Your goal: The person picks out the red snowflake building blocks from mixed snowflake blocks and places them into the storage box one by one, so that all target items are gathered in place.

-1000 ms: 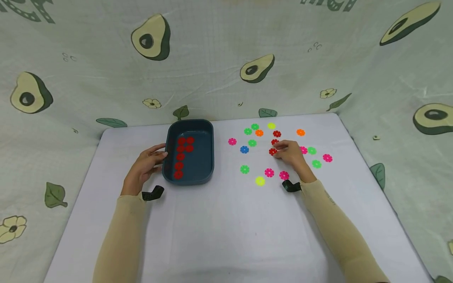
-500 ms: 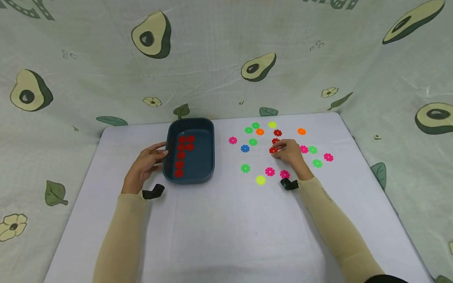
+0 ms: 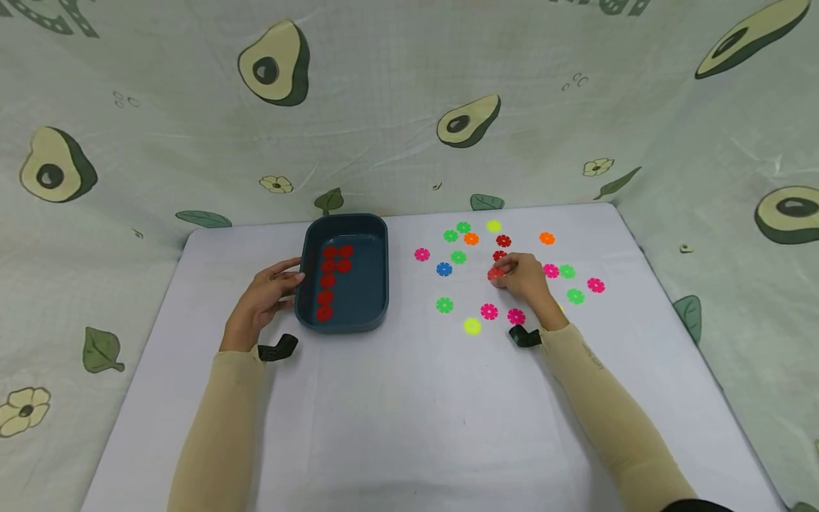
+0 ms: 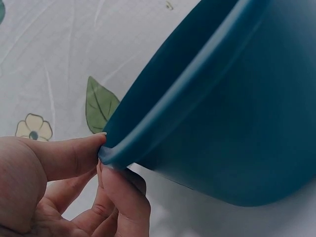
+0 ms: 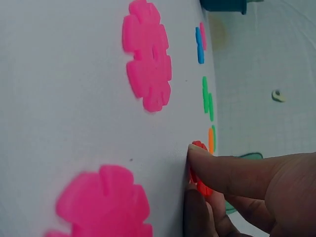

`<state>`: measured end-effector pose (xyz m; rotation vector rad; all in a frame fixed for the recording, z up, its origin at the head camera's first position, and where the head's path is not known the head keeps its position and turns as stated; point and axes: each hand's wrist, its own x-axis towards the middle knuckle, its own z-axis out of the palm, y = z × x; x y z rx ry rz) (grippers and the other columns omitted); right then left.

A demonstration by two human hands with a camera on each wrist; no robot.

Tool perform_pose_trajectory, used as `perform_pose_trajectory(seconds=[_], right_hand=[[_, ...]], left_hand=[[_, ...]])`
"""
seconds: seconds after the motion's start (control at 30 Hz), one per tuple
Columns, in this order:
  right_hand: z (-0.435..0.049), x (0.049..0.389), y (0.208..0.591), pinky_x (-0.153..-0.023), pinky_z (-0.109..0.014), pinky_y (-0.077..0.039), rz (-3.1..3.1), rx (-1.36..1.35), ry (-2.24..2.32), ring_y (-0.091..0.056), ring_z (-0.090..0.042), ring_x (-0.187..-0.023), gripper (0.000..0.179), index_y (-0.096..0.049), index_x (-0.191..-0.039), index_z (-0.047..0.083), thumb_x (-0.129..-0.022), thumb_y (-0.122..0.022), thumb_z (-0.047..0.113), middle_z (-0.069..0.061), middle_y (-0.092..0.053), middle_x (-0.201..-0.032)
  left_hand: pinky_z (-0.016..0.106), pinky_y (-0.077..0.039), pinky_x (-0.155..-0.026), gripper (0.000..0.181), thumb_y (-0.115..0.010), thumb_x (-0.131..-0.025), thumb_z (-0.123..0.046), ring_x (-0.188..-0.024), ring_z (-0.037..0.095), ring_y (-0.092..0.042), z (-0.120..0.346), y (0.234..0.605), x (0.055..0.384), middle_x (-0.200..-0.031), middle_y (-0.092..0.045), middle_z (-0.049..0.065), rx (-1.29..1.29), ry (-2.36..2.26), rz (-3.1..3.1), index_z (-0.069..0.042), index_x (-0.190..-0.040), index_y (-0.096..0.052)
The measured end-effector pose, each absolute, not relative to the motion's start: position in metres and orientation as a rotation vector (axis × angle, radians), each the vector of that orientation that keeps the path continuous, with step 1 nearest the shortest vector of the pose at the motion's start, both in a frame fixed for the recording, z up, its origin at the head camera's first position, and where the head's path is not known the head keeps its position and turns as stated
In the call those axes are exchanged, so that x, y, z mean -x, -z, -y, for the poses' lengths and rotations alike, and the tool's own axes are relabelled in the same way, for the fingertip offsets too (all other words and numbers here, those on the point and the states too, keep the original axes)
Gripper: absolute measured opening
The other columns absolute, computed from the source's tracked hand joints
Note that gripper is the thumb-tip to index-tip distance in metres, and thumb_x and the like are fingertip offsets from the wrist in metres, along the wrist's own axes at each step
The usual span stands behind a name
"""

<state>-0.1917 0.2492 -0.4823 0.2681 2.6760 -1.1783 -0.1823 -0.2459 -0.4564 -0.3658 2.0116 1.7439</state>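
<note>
My left hand (image 3: 259,302) grips the left rim of a dark blue rectangular tub (image 3: 367,299); in the left wrist view thumb and forefinger pinch the rim (image 4: 126,153). Inside the tub, several red notched discs (image 3: 326,281) lie towards its left side. To the right, my right hand (image 3: 525,277) pinches a red notched disc (image 3: 495,273) between thumb and fingers, low over the white table. Seen from the right wrist, that disc (image 5: 203,187) is partly covered by the thumb. Two more red discs lie just beyond the fingers, the farther one (image 3: 503,241) fully visible.
Green, pink, orange, yellow and blue notched discs lie scattered around the right hand, among them a blue one (image 3: 444,269) and a pink one (image 3: 515,316) near the wrist. A white cloth-covered table (image 3: 384,427) meets an avocado-print backdrop (image 3: 384,142) behind.
The red disc at my right fingertips looks slightly tilted and brighter than before. My left hand and the tub have stayed put.
</note>
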Motion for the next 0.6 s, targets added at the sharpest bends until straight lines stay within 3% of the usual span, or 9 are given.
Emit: perform_pose_trajectory(seconds=[0.33, 0.6], right_hand=[[-0.250, 0.183, 0.481, -0.077, -0.025, -0.051, -2.633, -0.185, 1.247, -0.062, -0.034, -0.099, 0.026, -0.071, -0.122, -0.005, -0.098, -0.074, 0.005, -0.022, -0.067, -0.113], [-0.243, 0.174, 0.469, -0.078, -0.018, -0.051, -2.506, -0.135, 1.359, -0.063, -0.033, -0.108, 0.032, -0.069, -0.130, -0.003, -0.100, -0.072, 0.008, -0.023, -0.065, -0.131]], left_hand=[[0.025, -0.050, -0.079, 0.062, -0.062, -0.109, -0.022, -0.093, 0.005, -0.064, 0.246, 0.458, 0.181, -0.112, -0.062, -0.013, 0.367, -1.750, -2.020, -0.015, -0.166, -0.036], [0.023, -0.051, -0.076, 0.062, -0.061, -0.109, -0.020, -0.091, 0.004, -0.063, 0.246, 0.457, 0.181, -0.113, -0.063, -0.013, 0.362, -1.763, -2.018, -0.013, -0.166, -0.036]])
